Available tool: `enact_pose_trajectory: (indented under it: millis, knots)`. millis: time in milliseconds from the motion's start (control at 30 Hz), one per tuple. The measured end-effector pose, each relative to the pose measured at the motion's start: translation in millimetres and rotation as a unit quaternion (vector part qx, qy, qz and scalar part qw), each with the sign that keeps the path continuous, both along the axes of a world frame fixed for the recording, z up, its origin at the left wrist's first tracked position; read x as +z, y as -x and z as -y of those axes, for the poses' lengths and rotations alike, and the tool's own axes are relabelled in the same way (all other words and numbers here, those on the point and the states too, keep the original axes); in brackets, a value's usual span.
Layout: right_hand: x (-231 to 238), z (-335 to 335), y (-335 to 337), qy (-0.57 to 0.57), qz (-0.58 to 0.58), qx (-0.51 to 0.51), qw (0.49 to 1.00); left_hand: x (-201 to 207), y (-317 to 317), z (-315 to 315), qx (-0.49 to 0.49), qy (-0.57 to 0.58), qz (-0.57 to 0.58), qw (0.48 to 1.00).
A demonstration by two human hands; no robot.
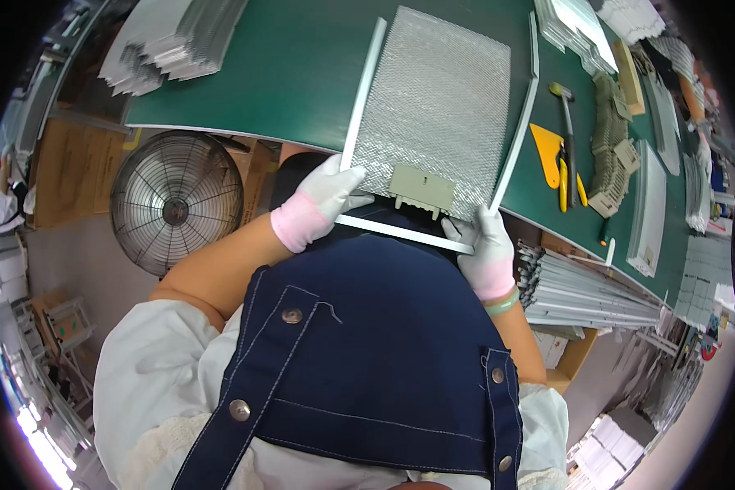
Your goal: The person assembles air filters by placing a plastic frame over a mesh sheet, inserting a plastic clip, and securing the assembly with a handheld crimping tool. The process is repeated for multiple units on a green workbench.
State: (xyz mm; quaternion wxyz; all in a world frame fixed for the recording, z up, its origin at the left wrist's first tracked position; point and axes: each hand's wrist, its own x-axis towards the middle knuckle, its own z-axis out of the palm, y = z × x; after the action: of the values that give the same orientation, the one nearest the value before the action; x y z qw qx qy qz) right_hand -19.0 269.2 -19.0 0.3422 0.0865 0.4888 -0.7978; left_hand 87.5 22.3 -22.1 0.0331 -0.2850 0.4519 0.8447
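Note:
A silver mesh panel (437, 102) lies on the green table and sticks out over its near edge. Light metal strips flank it: a left strip (365, 91) and a right strip (518, 135). A third, near strip (404, 233) crosses close to my apron, apart from the mesh edge. On the panel's near edge sits a beige toothed plastic clip (423, 188). My left hand (331, 194), in a white glove with pink cuff, is closed at the left corner of the strips. My right hand (487, 249), gloved alike, pinches the right corner; some fingertips are hidden beneath.
Stacked metal sheets (184, 37) occupy the far left of the green table (286, 77). To the right lie a hammer (567, 122), an orange triangular tool (545, 153) and a row of beige clips (608, 143). A floor fan (175, 211) stands left; another person's arm (691, 91) shows far right.

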Motion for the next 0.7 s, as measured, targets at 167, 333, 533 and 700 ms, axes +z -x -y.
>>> enact_pose_trajectory:
  millis: [167,333,533,700]
  knots:
    - [0.7,1.8,0.4,0.002,0.044,-0.031,0.999,-7.1,-4.9,-1.0,0.018,-0.034,-0.036,0.999]
    - [6.1,8.7,-4.5,-0.032,0.008,-0.046,0.998,-0.9,-0.3,-4.4,0.011,0.026,-0.020,0.999]
    - [-1.0,8.0,-3.8,-0.032,-0.034,-0.008,0.999,2.1,-1.2,1.9,-0.024,0.039,-0.003,0.999]
    - [6.4,5.1,0.4,0.067,0.043,0.001,0.997,10.0,0.2,6.0,-0.044,0.017,0.017,0.999]
